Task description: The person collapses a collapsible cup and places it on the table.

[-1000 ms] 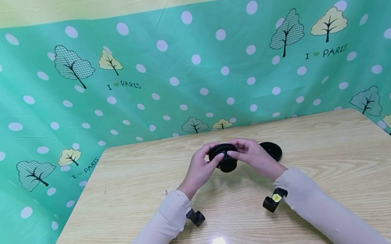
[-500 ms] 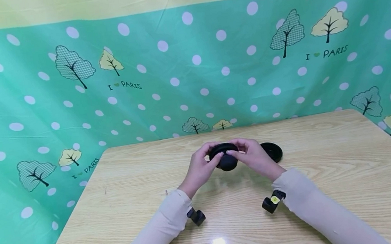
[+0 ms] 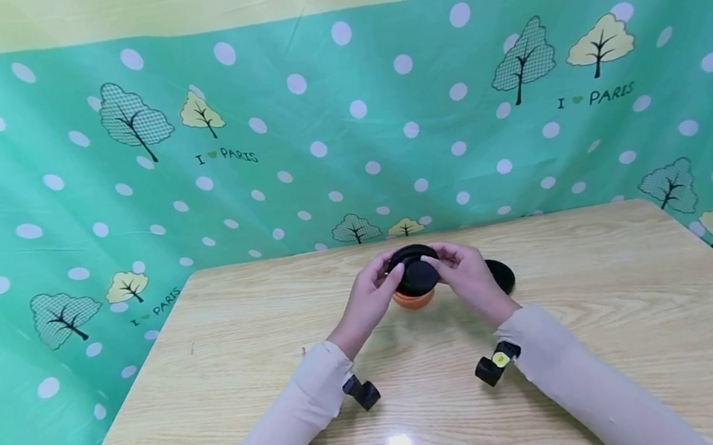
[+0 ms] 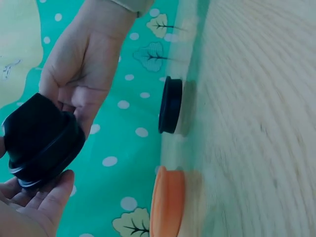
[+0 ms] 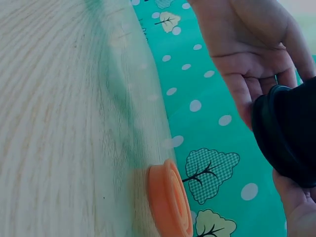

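Note:
Both hands hold a black round piece (image 3: 419, 276) with a wide stepped rim and a narrower blunt end. My left hand (image 3: 367, 300) grips its left side and my right hand (image 3: 473, 284) the right, thumbs on the near face. In the left wrist view the black piece (image 4: 42, 140) is tilted above the table, fingers at its rim. An orange round dish-like piece (image 3: 413, 301) sits on the table behind and below it, partly hidden in the head view. The right wrist view shows that orange piece (image 5: 165, 200) with a raised lip.
A second black round piece (image 3: 503, 276), shallow and rimmed, lies on the wooden table (image 3: 260, 310) just right of my right hand, which partly covers it. A green dotted cloth (image 3: 292, 141) hangs behind the table's far edge.
The held black piece has risen slightly and tipped, so its blunt end now faces the head camera. The orange piece has come into sight beneath it. Both hands keep their grip.

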The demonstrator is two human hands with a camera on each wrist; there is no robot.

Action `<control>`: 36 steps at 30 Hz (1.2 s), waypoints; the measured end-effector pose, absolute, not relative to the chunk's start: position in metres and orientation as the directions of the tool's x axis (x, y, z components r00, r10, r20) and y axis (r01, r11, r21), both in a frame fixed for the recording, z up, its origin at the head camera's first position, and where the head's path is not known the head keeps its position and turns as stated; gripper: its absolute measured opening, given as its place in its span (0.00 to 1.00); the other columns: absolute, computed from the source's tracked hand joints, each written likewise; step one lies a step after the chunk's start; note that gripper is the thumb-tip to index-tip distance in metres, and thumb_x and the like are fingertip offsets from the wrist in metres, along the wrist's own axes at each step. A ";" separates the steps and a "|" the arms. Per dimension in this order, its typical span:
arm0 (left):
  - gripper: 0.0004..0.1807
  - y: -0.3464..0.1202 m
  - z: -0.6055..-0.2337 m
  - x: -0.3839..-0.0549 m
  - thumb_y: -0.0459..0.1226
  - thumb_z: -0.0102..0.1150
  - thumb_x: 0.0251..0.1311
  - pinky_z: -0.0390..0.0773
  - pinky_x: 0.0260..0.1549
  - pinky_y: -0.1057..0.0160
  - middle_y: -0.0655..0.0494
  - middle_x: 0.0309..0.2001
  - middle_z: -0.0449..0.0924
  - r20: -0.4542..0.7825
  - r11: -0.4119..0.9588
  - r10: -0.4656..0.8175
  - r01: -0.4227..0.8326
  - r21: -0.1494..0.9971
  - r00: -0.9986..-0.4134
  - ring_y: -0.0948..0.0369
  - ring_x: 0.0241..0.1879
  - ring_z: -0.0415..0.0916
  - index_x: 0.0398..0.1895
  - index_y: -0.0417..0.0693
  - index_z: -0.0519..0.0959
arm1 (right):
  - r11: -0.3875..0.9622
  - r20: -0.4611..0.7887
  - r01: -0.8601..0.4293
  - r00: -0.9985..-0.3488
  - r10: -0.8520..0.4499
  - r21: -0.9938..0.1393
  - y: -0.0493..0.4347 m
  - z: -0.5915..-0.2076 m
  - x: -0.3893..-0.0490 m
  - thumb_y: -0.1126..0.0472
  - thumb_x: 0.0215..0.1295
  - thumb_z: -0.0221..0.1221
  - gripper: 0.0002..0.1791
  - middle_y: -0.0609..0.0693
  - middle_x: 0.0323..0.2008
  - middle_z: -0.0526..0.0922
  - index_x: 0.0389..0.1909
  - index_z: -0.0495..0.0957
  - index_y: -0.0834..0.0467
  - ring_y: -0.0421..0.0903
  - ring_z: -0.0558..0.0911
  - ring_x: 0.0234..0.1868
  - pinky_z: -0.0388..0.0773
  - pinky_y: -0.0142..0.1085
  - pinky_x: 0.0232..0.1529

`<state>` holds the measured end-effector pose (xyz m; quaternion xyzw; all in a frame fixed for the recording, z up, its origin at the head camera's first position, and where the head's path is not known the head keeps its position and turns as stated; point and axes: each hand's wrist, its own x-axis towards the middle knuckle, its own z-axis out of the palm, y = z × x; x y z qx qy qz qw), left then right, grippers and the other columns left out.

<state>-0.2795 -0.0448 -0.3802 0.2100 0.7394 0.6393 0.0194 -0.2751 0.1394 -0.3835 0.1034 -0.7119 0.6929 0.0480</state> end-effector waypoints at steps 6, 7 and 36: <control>0.21 -0.042 -0.371 -0.275 0.36 0.45 0.71 0.72 0.56 0.59 0.38 0.59 0.71 0.267 0.057 0.319 0.299 0.952 -0.910 0.49 0.58 0.71 0.64 0.35 0.66 | 0.025 0.247 -0.249 -0.967 -0.060 -0.968 0.135 -0.381 -0.277 0.63 0.67 0.56 0.15 0.57 0.39 0.79 0.49 0.75 0.70 0.36 0.82 0.36 0.81 0.32 0.39; 0.21 -0.042 -0.368 -0.272 0.35 0.44 0.71 0.72 0.56 0.59 0.37 0.59 0.71 0.273 0.060 0.317 0.307 0.950 -0.908 0.49 0.58 0.70 0.63 0.34 0.66 | 0.029 0.249 -0.251 -0.967 -0.055 -0.968 0.134 -0.381 -0.277 0.63 0.67 0.56 0.15 0.58 0.39 0.79 0.49 0.75 0.70 0.36 0.82 0.36 0.81 0.31 0.38; 0.20 -0.049 -0.363 -0.265 0.28 0.49 0.67 0.73 0.54 0.63 0.42 0.61 0.70 0.293 0.171 0.325 0.360 0.917 -0.899 0.52 0.61 0.68 0.62 0.34 0.69 | 0.199 0.113 -0.177 -0.948 -0.299 -0.964 0.138 -0.380 -0.274 0.53 0.66 0.58 0.20 0.58 0.43 0.81 0.48 0.75 0.66 0.42 0.81 0.40 0.79 0.32 0.42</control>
